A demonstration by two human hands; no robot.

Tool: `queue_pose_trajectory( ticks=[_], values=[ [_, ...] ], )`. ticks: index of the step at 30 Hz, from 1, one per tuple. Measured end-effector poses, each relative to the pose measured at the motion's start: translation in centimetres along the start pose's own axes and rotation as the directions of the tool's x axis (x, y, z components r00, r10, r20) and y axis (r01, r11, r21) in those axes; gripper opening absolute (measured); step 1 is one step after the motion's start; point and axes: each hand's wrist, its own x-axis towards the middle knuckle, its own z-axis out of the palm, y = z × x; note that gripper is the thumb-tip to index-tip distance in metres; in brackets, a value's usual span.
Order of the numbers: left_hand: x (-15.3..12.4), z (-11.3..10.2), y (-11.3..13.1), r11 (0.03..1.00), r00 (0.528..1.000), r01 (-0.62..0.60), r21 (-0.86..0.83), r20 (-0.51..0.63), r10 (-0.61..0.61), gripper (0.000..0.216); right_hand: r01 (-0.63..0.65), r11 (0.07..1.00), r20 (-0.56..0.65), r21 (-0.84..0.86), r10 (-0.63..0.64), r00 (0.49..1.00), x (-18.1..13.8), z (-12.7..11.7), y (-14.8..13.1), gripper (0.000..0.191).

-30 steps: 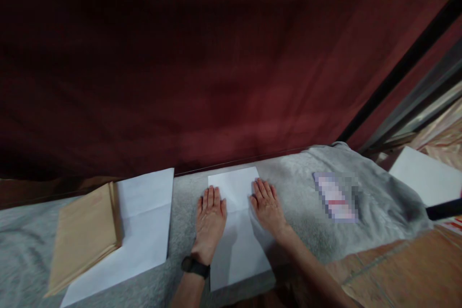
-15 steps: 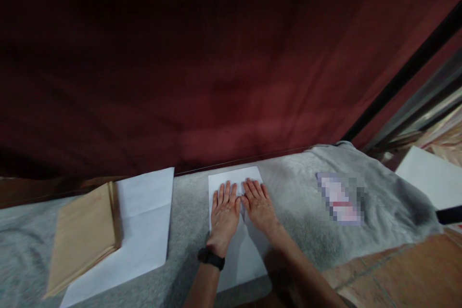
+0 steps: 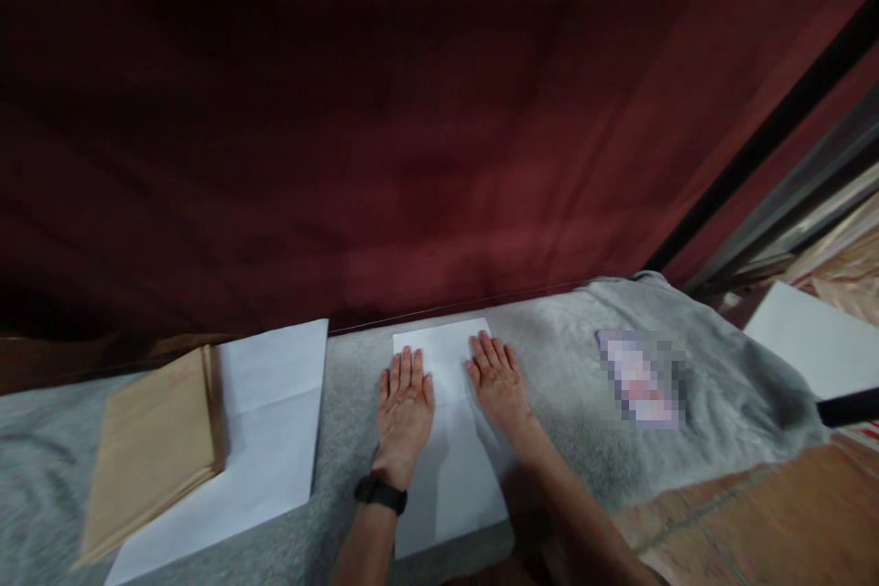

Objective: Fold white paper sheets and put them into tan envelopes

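A white sheet of paper [image 3: 450,476] lies lengthwise in front of me on a grey cloth [image 3: 569,366]. My left hand [image 3: 404,412] presses flat on the sheet's left edge, fingers stretched out, with a black watch [image 3: 381,493] on the wrist. My right hand [image 3: 499,382] lies flat on the sheet's right side, fingers spread. Neither hand holds anything. A gap of bare paper shows between the two hands.
A brown envelope stack [image 3: 155,449] lies on a creased white sheet [image 3: 271,421] at the left. A blurred-out card [image 3: 640,380] rests on the cloth at the right. Another white sheet [image 3: 814,343] and a dark bar [image 3: 848,405] sit at far right. A dark red curtain [image 3: 412,110] hangs behind.
My hands came together at the middle of the sheet half a second ago. They have now slid apart to its left and right edges, still flat on the paper.
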Motion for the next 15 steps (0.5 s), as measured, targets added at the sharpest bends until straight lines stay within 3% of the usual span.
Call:
queue_pose_trajectory(
  ticks=[7, 15],
  values=[
    [-0.8, -1.4, -1.3, 0.998, 0.999, 0.033, 0.051, 0.021, -0.034, 0.052, -0.123, 0.992, -0.018, 0.033, 0.123, 0.992, -1.1, -2.0, 2.1, 0.046],
    [-3.8, 0.0, -0.9, 1.000, 1.000, -0.001, -0.010, 0.012, 0.001, 0.054, -0.169, 0.977, 0.017, 0.128, 0.168, 0.986, -4.1, -3.2, 3.4, 0.033]
  ],
)
